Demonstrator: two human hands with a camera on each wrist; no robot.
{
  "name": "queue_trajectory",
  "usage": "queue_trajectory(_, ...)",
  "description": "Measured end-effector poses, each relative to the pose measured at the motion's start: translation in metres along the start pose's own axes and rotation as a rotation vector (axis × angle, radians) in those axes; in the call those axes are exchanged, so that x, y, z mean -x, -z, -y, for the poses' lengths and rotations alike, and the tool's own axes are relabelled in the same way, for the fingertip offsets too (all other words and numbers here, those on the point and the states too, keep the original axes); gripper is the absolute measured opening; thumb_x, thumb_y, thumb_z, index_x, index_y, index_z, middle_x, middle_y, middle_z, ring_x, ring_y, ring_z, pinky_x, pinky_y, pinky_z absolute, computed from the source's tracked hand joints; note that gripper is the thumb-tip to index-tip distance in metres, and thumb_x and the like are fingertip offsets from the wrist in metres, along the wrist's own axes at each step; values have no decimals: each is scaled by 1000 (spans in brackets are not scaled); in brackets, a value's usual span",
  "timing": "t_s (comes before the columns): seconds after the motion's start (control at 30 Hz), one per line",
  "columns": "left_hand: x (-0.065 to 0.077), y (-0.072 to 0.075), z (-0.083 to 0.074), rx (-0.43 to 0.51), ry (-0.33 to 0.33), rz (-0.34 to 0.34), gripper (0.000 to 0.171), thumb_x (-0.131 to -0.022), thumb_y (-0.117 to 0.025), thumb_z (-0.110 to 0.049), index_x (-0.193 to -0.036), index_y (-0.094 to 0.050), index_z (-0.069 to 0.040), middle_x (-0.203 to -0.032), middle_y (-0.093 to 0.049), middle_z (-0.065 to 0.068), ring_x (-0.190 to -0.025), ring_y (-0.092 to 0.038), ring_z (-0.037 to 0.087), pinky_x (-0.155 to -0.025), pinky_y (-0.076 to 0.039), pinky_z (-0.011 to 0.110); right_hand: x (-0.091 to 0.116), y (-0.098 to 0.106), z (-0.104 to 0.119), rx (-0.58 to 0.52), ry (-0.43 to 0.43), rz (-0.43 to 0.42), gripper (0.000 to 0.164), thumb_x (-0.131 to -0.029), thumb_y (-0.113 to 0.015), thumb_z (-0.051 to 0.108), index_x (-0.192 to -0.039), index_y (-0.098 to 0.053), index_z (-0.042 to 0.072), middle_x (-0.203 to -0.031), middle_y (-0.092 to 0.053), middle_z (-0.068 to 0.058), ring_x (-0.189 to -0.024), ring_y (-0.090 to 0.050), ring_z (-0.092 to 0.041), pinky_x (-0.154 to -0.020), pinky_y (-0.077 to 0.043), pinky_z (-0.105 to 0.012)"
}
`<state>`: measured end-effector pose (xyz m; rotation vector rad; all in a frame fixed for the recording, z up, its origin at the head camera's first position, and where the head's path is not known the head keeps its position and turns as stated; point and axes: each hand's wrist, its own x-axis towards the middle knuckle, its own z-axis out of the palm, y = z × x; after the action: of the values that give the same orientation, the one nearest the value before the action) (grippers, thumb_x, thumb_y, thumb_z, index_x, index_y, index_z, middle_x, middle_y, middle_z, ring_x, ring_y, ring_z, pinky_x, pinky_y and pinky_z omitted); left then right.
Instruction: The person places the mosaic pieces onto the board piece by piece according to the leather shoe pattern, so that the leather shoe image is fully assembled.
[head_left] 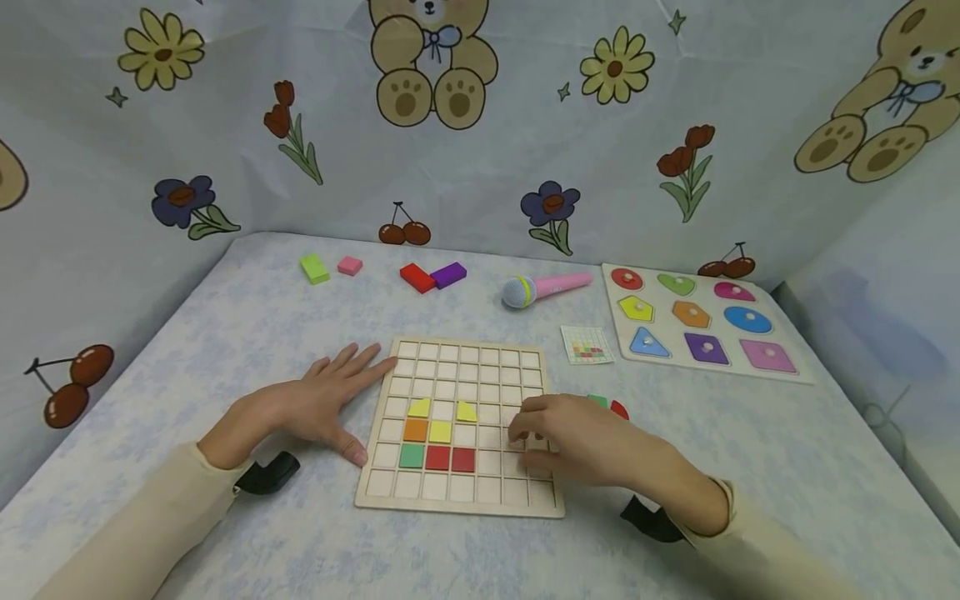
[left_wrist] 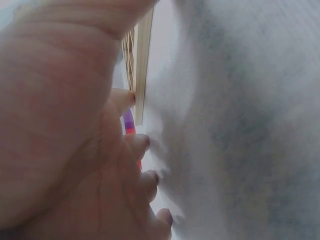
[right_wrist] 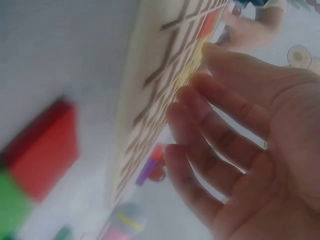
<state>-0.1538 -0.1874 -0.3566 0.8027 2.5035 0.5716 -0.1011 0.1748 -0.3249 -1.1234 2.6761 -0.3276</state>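
A wooden grid board lies on the table between the hands. Its squares hold two yellow curved-edge tiles, a yellow square, an orange square, a green square and two red squares. My left hand rests spread on the table, its thumb and index finger at the board's left edge. Over the board's right side hovers my right hand, fingers loosely bent; in the right wrist view nothing shows between them. Partly hidden behind it lie loose green and red pieces.
A small pattern card lies beyond the board, next to a shape puzzle board with knobbed pieces. Farther back are a pink toy microphone and green, pink, red and purple blocks. A printed cloth hangs behind.
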Motion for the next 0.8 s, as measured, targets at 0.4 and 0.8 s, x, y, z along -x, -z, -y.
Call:
queue_trajectory(0.4,-2,-1,0,9,6,6,129,-66,-87,-60,-161,-15,-11,-167,0,23,-151,8,52,-112,1,75,34,13,-56,-49,-283,-52,30,-85,-82,26,-112,-72,19,-105,-68,6,-90,-61,-12,-74,-54,-24)
queue_trajectory(0.8,-2,-1,0,22,10,8,129,-66,-87,-59,-162,-14,-14,-168,2,22,-151,10,51,-113,3,74,42,20,-87,-78,-334,-25,26,-80,-85,20,-101,-70,17,-97,-68,4,-91,-61,-17,-78,-56,-32)
